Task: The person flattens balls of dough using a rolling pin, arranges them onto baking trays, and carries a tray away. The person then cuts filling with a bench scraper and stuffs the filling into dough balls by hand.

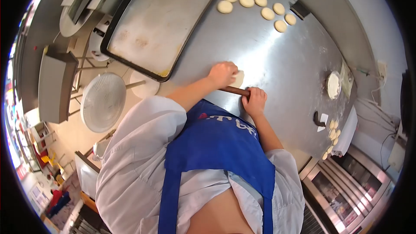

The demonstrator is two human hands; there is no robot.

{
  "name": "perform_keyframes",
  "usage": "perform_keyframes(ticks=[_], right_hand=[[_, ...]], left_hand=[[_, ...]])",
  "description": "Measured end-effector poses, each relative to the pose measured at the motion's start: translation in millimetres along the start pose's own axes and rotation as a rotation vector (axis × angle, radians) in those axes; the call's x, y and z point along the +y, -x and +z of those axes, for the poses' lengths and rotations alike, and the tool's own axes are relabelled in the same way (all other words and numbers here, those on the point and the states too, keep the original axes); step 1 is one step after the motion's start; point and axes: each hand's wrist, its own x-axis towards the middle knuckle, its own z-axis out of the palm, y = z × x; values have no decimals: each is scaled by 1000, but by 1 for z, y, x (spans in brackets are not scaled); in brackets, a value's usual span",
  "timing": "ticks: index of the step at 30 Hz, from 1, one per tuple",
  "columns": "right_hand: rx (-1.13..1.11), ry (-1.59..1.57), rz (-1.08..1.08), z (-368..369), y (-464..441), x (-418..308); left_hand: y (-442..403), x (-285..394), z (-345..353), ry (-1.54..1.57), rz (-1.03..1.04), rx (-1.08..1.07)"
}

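A wooden rolling pin [234, 90] lies across the steel table just in front of the blue apron. My right hand [255, 99] is closed round its right end. Beyond the pin is a flat, pale piece of dough [239, 79], partly hidden by my left hand [222, 74]. The fingers of that hand are curled at the dough's left edge and look closed on it, slightly blurred. Several round, flattened dough pieces [246, 1] sit on the far part of the table.
A large baking tray [151, 26] with a dark rim takes up the table's left side. To the right are a bowl of white flour [333, 86], a dark curved tool [318, 119] and several small dough pieces [333, 135]. A round white fan [103, 102] stands off the left edge.
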Motion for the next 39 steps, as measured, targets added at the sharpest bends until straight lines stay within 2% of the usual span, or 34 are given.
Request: perform_keyframes(ticks=[5, 8, 10, 12, 16, 20, 23, 29, 32, 34, 36, 38, 39], right_hand=[[-17, 47, 1, -4, 13, 8], [-11, 79, 14, -3, 9, 7], [-34, 110, 53, -3, 8, 4], [-26, 125, 69, 0, 10, 4], [-32, 175, 116, -3, 10, 0], [-3, 175, 150, 1, 14, -3], [13, 166, 208, 2, 17, -8], [42, 103, 224, 0, 16, -10], [66, 13, 165, -3, 8, -7], [74, -14, 142, -5, 3, -9], [97, -48, 91, 3, 1, -2], [126, -105, 21, -5, -1, 2], [126, -112, 17, -17, -1, 2]], left_hand=[[69, 14, -33, 579, -304, 143], [102, -23, -77, 907, -553, 62], [113, -69, -100, 1107, -641, 218], [104, -76, -154, 1608, -836, 378], [96, -144, -190, 1634, -872, 242], [85, -168, -201, 1601, -935, 17], [81, -188, -191, 1544, -971, -53], [80, -194, -187, 1148, -925, 23], [84, -198, -174, 585, -684, 42], [86, -190, -171, 283, -625, 92], [89, -174, -163, -245, -488, 121], [84, -141, -145, -644, -321, 362], [75, -122, -139, -568, -197, 347]])
